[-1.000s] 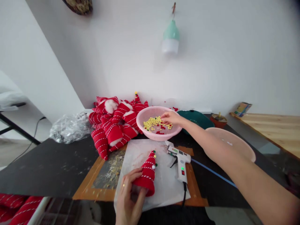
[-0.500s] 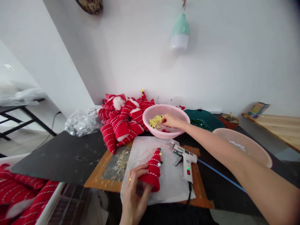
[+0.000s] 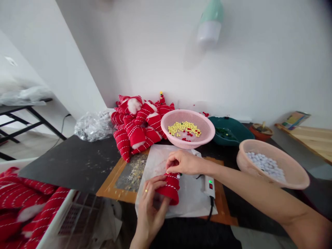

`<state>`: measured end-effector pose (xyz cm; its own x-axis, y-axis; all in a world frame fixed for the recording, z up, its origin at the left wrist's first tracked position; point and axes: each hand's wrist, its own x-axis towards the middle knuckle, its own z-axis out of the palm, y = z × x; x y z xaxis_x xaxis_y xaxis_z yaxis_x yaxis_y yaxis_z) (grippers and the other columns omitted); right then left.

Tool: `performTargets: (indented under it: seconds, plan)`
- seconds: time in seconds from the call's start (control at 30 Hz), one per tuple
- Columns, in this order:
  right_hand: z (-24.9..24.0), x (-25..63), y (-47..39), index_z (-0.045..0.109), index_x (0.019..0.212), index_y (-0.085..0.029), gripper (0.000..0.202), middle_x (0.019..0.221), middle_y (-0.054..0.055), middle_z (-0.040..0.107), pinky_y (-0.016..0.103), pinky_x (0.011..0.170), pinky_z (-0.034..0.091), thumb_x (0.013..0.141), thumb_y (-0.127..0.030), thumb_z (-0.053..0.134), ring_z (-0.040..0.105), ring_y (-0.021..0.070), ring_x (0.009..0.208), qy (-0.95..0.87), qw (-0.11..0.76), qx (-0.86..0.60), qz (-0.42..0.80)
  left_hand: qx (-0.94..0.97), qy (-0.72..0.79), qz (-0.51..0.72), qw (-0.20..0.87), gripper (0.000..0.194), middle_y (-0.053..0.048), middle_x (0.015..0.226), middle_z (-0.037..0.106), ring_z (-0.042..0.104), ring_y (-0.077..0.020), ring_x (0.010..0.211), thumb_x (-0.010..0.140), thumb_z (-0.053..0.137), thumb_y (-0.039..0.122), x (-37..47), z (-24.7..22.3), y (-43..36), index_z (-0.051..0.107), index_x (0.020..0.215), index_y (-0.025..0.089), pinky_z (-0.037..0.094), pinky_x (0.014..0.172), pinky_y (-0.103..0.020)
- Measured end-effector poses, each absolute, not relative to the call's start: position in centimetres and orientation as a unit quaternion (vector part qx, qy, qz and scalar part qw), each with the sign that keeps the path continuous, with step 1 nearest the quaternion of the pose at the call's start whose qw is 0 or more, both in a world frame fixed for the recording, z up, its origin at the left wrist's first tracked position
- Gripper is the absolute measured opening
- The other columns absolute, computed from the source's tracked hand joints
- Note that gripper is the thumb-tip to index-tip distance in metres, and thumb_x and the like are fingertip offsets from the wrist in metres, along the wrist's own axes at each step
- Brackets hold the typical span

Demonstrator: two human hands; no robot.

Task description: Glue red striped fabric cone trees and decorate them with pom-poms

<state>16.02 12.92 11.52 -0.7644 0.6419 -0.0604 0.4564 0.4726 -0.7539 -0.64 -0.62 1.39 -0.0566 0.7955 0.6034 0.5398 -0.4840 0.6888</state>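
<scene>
My left hand (image 3: pixel 150 204) grips the lower edge of a small red cone-shaped hat (image 3: pixel 169 189) with white stripes, its thumb tucked under the open rim. Over the upper part of that hat is my right hand (image 3: pixel 184 162), thumb and fingers pinched together against the cloth; whatever lies between them is hidden. A white pompom (image 3: pixel 178 176) shows on the hat's side, just below these fingers. Beneath both hands lies a white sheet (image 3: pixel 190 197). A glue gun (image 3: pixel 209 186), partly covered by my right forearm, rests at the sheet's right side with a green light lit.
Behind stands a pink basket (image 3: pixel 167 133) with yellow and red pompoms, beside a heap of red striped hats (image 3: pixel 135 131). To the right are a dark green tray (image 3: pixel 233 126) and a peach basin (image 3: pixel 293 166) of white pompoms. A crate (image 3: pixel 49 221) of red pieces sits at lower left.
My right hand has come out of the pink basket, toward me, down to the upper part of the hat. My left hand keeps its hold on the hat. The view has shifted slightly.
</scene>
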Motion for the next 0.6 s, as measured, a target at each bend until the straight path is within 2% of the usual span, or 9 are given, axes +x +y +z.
performTargets:
  seconds: [0.13, 0.43, 0.5, 0.6]
  plan:
    - [11.7, 16.1, 12.5, 0.079, 0.084, -0.019, 0.008, 0.082, 0.001, 0.073, 0.022, 0.061, 0.043, 0.081, -0.02, 0.072, 0.064, 0.013, 0.07, -0.846, 0.089, -0.355, 0.388, 0.678, 0.496, 0.529, 0.121, 0.027, -0.007, 0.123, 0.067, 0.063, -0.0247, 0.115, 0.088, 0.063, 0.015, -0.7, 1.3, -0.6, 0.061, 0.113, 0.026, 0.052, 0.096, -0.041]
    - [10.8, 17.0, 11.9, 0.082, 0.087, -0.021, 0.01, 0.087, 0.002, 0.072, 0.024, 0.068, 0.045, 0.085, -0.023, 0.072, 0.065, 0.0145, 0.077, -0.865, 0.108, -0.332, 0.362, 0.685, 0.499, 0.517, 0.121, 0.026, -0.008, 0.123, 0.067, 0.062, -0.025, 0.115, 0.089, 0.061, 0.015, -0.7, 1.1, -0.5, 0.059, 0.113, 0.025, 0.052, 0.095, -0.041]
    - [11.8, 17.6, 12.8, 0.082, 0.091, -0.021, 0.014, 0.089, 0.002, 0.073, 0.025, 0.071, 0.046, 0.088, -0.026, 0.07, 0.065, 0.0155, 0.08, -0.868, 0.127, -0.31, 0.366, 0.686, 0.501, 0.516, 0.114, 0.025, -0.008, 0.122, 0.067, 0.063, -0.0253, 0.114, 0.089, 0.061, 0.015, -0.7, 1.2, -0.5, 0.059, 0.112, 0.025, 0.052, 0.094, -0.04]
    - [14.2, 19.1, 15.8, 0.08, 0.098, -0.02, 0.019, 0.094, 0.003, 0.076, 0.026, 0.075, 0.046, 0.092, -0.03, 0.065, 0.066, 0.0167, 0.084, -0.861, 0.203, -0.339, 0.321, 0.687, 0.506, 0.511, 0.105, 0.024, -0.008, 0.123, 0.067, 0.064, -0.0256, 0.113, 0.088, 0.061, 0.016, -0.8, 1.2, -0.6, 0.06, 0.11, 0.025, 0.052, 0.094, -0.041]
